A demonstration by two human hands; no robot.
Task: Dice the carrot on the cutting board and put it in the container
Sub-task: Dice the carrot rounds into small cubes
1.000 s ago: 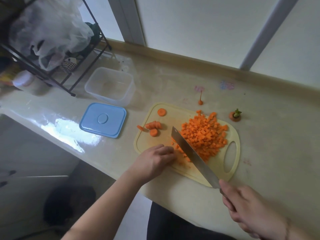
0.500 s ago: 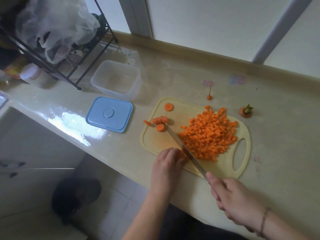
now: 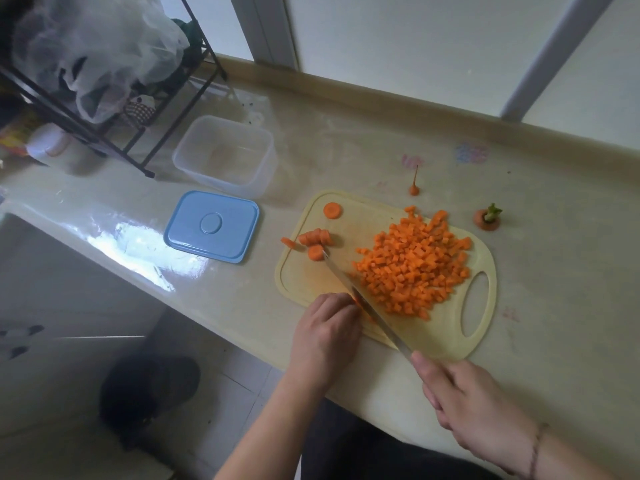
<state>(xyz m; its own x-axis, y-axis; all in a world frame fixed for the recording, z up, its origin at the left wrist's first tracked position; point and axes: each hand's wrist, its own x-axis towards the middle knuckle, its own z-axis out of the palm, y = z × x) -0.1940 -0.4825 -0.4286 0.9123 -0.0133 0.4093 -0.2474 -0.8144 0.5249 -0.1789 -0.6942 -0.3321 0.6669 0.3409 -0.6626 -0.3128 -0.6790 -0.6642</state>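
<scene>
Fingers point(image 3: 341, 301) curled on carrot, knife point(image 3: 367, 306) alongside

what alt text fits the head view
A right hand holds a knife cutting carrot steadied by the left hand on a cutting board, beside a pile of dice. An empty container and its lid sit left.

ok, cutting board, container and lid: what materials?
Cutting board: pale yellow plastic by its look, moulded handle hole, matte. Container: translucent, frosted plastic, the counter showing through. Lid: opaque blue plastic, smooth, slight sheen. All likely, not certain.
</scene>
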